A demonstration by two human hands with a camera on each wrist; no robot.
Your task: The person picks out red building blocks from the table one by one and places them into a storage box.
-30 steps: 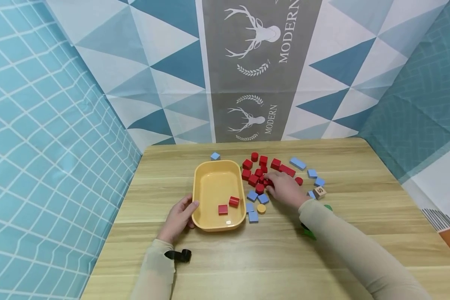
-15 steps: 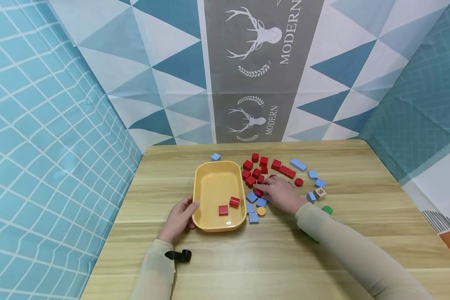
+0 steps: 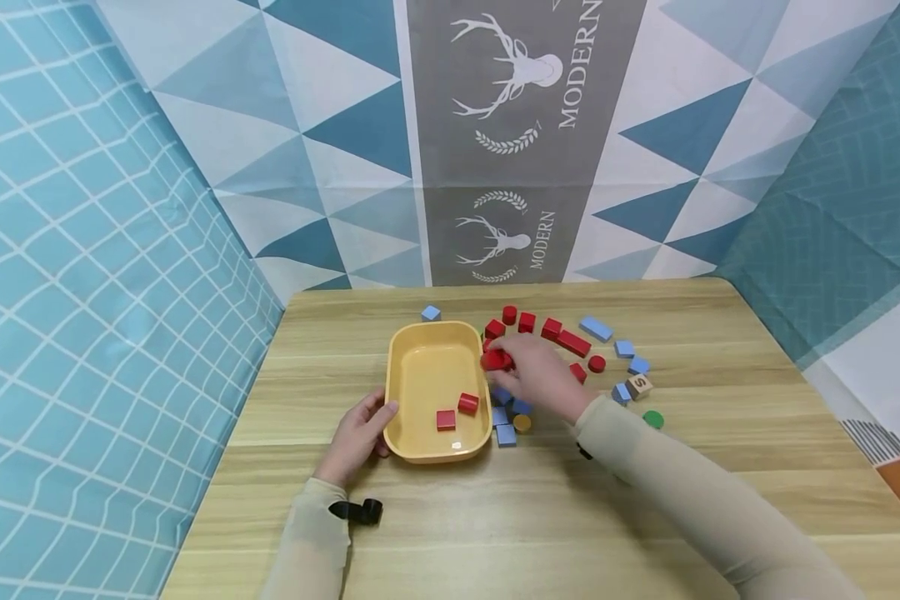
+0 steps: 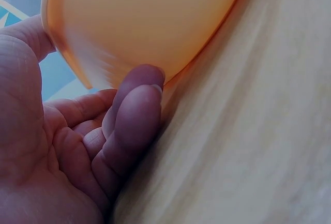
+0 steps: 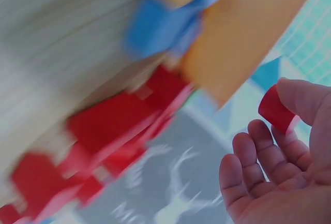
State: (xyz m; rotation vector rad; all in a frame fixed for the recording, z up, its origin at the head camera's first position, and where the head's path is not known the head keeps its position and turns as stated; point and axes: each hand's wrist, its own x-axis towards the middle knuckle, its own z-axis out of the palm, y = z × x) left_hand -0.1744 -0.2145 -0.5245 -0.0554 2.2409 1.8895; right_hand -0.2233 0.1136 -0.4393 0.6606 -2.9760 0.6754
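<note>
My left hand (image 3: 355, 437) grips the left side of a yellow plastic tray (image 3: 427, 371), thumb at the rim and fingers against the outer wall, as the left wrist view shows. Inside the tray lie a red cylinder block (image 3: 468, 403) and a red square block (image 3: 446, 420). Near the tray's right rim, my right hand (image 3: 542, 379) pinches another red cylinder block (image 5: 275, 109) between thumb and index finger, raised off the table. The other fingers of that hand are loosely bent. Part of the red pile is hidden behind the right hand.
Several red blocks (image 3: 527, 322) lie behind and beside the right hand. Blue blocks (image 3: 506, 435) and a yellow disc (image 3: 522, 423) sit right of the tray. Farther right are more blue blocks (image 3: 596, 328), a wooden letter cube (image 3: 639, 385) and a green disc (image 3: 653, 418).
My right hand has drawn a red cylinder block out of the pile, lifting it and moving left to the tray's edge. Some pile blocks shifted slightly. The left hand and tray stayed put.
</note>
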